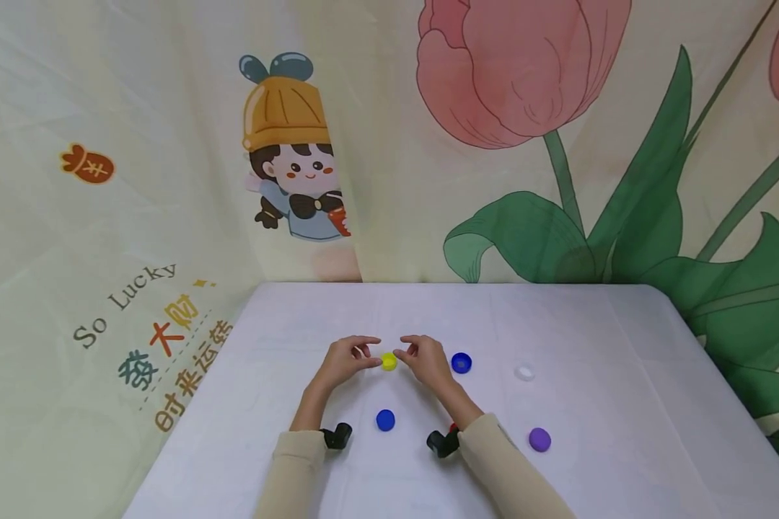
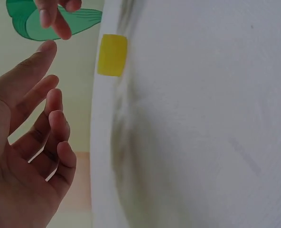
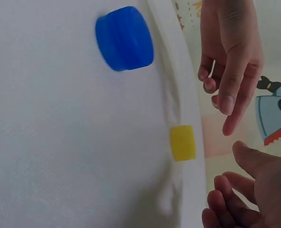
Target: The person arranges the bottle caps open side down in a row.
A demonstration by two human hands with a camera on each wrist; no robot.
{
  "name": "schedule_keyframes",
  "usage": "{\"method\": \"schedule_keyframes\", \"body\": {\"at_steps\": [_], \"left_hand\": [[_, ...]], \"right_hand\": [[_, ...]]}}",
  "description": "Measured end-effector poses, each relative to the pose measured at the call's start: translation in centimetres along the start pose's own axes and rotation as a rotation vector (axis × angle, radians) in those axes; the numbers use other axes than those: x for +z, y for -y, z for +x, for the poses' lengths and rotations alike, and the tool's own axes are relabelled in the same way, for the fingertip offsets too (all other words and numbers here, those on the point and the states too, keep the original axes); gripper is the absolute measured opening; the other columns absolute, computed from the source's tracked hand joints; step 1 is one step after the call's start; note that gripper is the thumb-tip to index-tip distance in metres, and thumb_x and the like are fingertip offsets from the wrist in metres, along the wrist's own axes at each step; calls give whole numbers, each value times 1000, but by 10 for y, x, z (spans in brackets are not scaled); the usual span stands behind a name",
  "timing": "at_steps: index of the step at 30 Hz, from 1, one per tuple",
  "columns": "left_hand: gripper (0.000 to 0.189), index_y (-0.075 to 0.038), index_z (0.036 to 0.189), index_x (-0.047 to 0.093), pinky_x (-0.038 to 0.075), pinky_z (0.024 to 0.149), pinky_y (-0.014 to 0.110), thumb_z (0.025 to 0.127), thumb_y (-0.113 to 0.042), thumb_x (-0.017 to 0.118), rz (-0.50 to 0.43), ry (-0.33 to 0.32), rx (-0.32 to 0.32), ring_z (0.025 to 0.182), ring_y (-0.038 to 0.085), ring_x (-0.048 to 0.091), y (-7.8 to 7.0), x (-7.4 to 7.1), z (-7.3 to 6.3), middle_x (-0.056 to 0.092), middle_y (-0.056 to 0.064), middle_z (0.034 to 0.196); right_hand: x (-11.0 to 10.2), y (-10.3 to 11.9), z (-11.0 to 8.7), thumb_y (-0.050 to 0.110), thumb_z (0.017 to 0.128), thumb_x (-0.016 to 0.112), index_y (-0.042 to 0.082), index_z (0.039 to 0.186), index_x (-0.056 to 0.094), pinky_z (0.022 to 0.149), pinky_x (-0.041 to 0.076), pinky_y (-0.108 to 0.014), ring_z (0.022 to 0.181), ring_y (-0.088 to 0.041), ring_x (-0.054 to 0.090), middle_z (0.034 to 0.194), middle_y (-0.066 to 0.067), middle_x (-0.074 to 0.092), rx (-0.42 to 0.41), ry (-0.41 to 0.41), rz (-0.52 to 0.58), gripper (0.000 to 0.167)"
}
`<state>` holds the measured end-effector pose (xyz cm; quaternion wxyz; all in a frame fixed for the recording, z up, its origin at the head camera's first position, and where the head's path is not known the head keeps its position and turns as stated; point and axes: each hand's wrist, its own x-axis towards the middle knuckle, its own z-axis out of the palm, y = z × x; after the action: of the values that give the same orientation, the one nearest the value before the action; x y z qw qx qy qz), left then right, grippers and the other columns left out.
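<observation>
A small yellow bottle cap [image 1: 389, 362] sits on the white table between my two hands in the head view. My left hand [image 1: 344, 360] hovers at its left, fingers loosely bent and thumb spread from them, with nothing in its grasp. On the other side, my right hand [image 1: 426, 360] is held in a mirrored way, thumb and fingers parted. The left wrist view has the yellow cap [image 2: 112, 55] standing apart from my left hand [image 2: 31, 137]. In the right wrist view a gap separates my right thumb from the yellow cap [image 3: 183, 143].
Right of my right hand lies a blue cap [image 1: 461, 362], hollow side up, and beyond it a clear ring [image 1: 524, 372]. Nearer are a blue cap [image 1: 386, 420] and a purple cap [image 1: 540, 440]. Something red [image 1: 454, 427] is mostly hidden by my right wrist. A printed cloth [image 1: 389, 144] hangs behind the table.
</observation>
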<state>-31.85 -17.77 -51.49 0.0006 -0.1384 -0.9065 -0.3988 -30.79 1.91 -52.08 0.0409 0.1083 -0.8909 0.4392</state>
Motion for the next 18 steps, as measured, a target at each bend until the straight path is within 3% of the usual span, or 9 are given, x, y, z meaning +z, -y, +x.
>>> {"method": "schedule_keyframes", "body": {"at_steps": [7,13,18], "left_hand": [[35,-8,104,70,41,54,23,72,-20,80,11,71,25,60,10,50,20,15,9,56,-5,69],[28,-8,99,71,40,56,24,73,-16,79,16,74,15,60,10,48,18,19,5,55,-5,66],[24,-7,97,71,40,55,24,75,-14,77,37,61,47,59,9,48,13,20,2,55,-5,66]], "right_hand": [[18,-18,-1,16,78,75,-2,108,66,58,38,-24,61,-10,45,68,0,55,-48,40,20,36],[26,-21,1,15,78,74,1,104,69,59,38,-24,62,-10,44,66,3,54,-59,51,-14,30],[25,-18,-1,15,77,75,3,99,72,59,39,-24,61,-9,46,66,4,56,-75,63,-19,25]]}}
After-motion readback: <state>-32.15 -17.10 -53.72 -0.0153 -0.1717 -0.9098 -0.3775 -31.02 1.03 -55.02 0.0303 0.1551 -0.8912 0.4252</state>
